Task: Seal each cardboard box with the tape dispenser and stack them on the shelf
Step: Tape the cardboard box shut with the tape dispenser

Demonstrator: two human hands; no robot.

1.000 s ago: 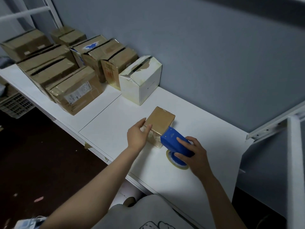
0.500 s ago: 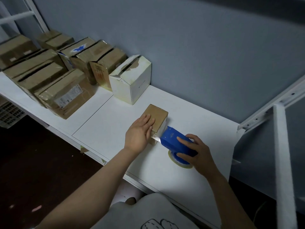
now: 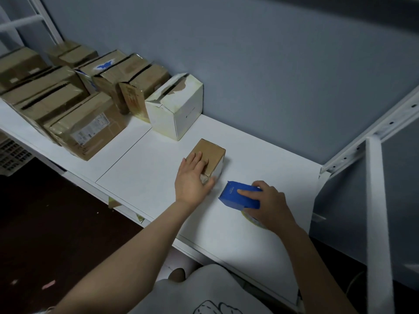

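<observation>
Head, brown box (image 3: pixel 213 150), white side, blue dispenser (image 3: pixel 230 197)

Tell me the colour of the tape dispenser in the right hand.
Blue. The tape dispenser shows best in the head view.

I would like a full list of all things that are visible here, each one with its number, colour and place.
small box: one, brown, middle of the shelf, under the left hand
tape dispenser: one, blue, right of the small box, apart from it
tape roll: one, yellowish, under the tape dispenser, mostly hidden
white box: one, white, torn top, by the wall
brown boxes: about eight, brown, packed together at the shelf's left end
shelf: one, white
frame: white metal, right side
crate: one, white, left edge, below the shelf
left hand: fingers flat on the small box
right hand: grips the tape dispenser
</observation>
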